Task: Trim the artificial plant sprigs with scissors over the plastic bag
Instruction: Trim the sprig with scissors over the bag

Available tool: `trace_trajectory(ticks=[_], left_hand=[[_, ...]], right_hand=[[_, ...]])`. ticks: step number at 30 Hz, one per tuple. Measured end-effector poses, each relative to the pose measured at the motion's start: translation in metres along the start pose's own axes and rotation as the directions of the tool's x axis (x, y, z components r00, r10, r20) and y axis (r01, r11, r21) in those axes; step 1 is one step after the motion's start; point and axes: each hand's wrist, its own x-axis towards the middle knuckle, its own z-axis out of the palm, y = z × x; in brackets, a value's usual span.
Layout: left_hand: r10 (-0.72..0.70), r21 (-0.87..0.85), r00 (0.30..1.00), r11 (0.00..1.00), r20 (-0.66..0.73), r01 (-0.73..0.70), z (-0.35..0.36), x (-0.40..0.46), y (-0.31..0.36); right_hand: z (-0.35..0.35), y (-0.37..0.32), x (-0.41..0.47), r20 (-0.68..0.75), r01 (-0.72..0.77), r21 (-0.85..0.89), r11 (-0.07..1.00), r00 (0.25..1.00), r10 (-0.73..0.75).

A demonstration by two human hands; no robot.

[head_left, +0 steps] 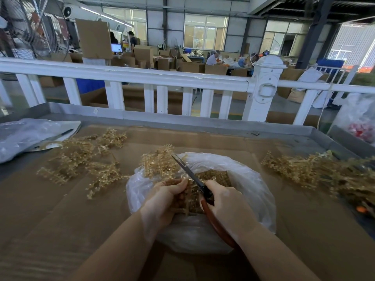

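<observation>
Up close, tan beaded sprig (left hand gripping), right hand clutching scissors

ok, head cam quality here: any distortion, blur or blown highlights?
Head view: wide-angle bowing bends the white railing; background windows run bright, the table dim; right sprig pile smears at the edge; scissors and both hands stay sharp.
</observation>
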Motion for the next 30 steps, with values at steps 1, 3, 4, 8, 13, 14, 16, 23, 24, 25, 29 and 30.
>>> trace_trajectory(ticks=[1,3,4,8,13,14,16,23,24,25,29,30], left_hand=[[0.001,-0.002,1.000,1.000,-0.004,-0.001,-0.0002,0.0008,-0.0003],[0.004,-0.006,1.000,1.000,-0.004,-0.004,-0.0003,0.0018,-0.0010],[0.006,-0.004,1.000,1.000,-0.006,-0.006,-0.0003,0.0021,-0.0011],[0.003,0.016,1.000,1.000,-0.004,-0.003,-0.0006,0.0022,-0.0006],[0.013,0.025,1.000,1.000,0.013,-0.013,-0.0001,0.0022,-0.0006],[0.017,0.024,1.000,1.000,0.013,-0.017,-0.0002,0.0023,-0.0006],[0.024,0.030,1.000,0.999,0.015,-0.024,-0.0005,0.0026,-0.0010],[0.022,0.064,0.999,0.998,0.042,-0.025,-0.0007,0.0003,-0.0015],[0.024,0.065,0.999,0.998,0.045,-0.027,-0.0007,0.0003,-0.0012],[0.026,0.063,0.998,0.998,0.049,-0.029,-0.0010,0.0004,-0.0011],[0.025,0.054,0.997,0.998,0.072,-0.029,-0.0011,0.0001,-0.0011],[0.026,0.052,0.997,0.998,0.075,-0.030,-0.0008,0.0001,-0.0010]], right_hand=[[-0.0005,-0.0002,0.0001,0.000,-0.003,-0.002,1.000,1.000,0.003],[-0.0016,-0.0008,0.0006,0.008,-0.009,0.000,1.000,1.000,0.009],[-0.0020,-0.0009,0.0008,0.014,-0.012,0.002,1.000,1.000,0.012],[-0.0022,-0.0010,0.0023,0.018,-0.021,0.004,1.000,1.000,0.021],[-0.0027,-0.0009,0.0027,0.027,-0.029,-0.024,0.999,0.999,0.030],[-0.0030,-0.0010,0.0023,0.024,-0.025,-0.018,1.000,0.999,0.026],[-0.0031,-0.0016,0.0012,0.010,-0.018,0.016,1.000,1.000,0.018],[-0.0030,-0.0059,0.0020,0.014,-0.028,0.094,0.995,1.000,0.026],[-0.0030,-0.0061,0.0025,0.012,-0.027,0.094,0.995,1.000,0.026],[-0.0029,-0.0061,0.0025,0.008,-0.025,0.096,0.995,1.000,0.025],[-0.0040,-0.0063,0.0033,0.006,-0.023,0.122,0.992,1.000,0.022],[-0.0046,-0.0064,0.0036,0.009,-0.024,0.127,0.992,1.000,0.024]])
